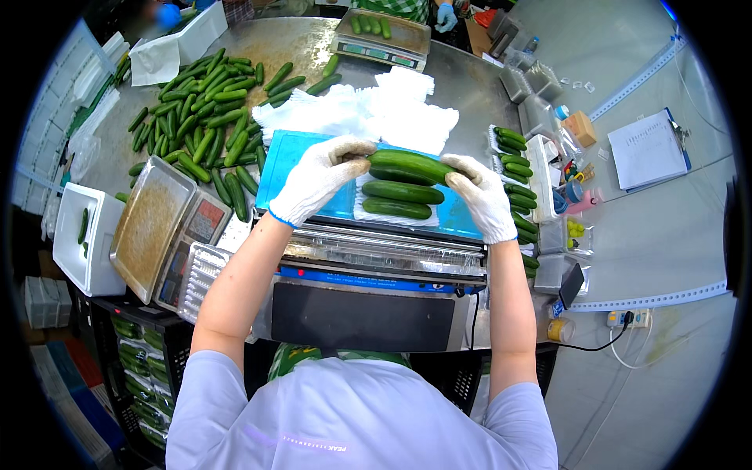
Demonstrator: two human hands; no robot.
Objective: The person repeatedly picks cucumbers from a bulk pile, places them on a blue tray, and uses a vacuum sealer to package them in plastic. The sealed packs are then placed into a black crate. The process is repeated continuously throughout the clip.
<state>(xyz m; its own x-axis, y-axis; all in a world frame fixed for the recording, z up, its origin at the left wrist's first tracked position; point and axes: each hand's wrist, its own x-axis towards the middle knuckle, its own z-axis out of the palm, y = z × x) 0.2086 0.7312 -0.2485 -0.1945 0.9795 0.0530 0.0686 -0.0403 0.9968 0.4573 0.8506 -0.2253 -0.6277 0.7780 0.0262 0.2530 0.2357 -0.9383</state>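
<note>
A green cucumber point(411, 161) is held level between my two white-gloved hands. My left hand point(326, 176) grips its left end, and my right hand point(482, 194) has the right end between thumb and fingers. Just under it, partly hidden, is another cucumber point(395, 175); I cannot tell whether a hand touches that one. Nearer to me, two cucumbers point(402, 192) lie side by side on a white paper pad point(359, 207). The pad rests on the blue top point(294, 158) of a food film wrapper point(385, 249).
Loose cucumbers point(205, 111) are heaped at the left behind a weighing scale point(155, 229). White pads point(364, 111) lie beyond the wrapper. Padded cucumber groups point(520, 197) line the right. Across the table stands another scale point(382, 38), near a co-worker's blue-gloved hand point(446, 17).
</note>
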